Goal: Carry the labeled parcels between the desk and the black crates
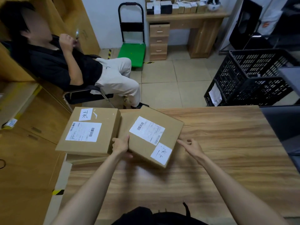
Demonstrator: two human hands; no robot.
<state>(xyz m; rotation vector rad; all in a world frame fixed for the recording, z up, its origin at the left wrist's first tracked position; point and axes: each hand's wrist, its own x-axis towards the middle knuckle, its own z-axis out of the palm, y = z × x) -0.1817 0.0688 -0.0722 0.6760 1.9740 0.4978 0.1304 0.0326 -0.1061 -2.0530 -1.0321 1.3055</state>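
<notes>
Two brown cardboard parcels with white shipping labels lie on the wooden desk [219,151]. The left parcel [107,127] sits on a flatter box at the desk's left corner. The right parcel [172,127] lies turned at an angle beside it. My left hand [121,144] grips the right parcel's near left edge, thumb on top. My right hand [191,147] hovers just right of that parcel with its forefinger stretched toward the box edge and holds nothing. Stacked black crates [253,80] stand on the floor beyond the desk's far right.
A person sits in a chair [90,95] on the left, just past the desk's far edge. A green hand trolley [132,52] and a small drawer desk [178,30] stand by the back wall. A dark object [285,127] lies along the desk's right edge.
</notes>
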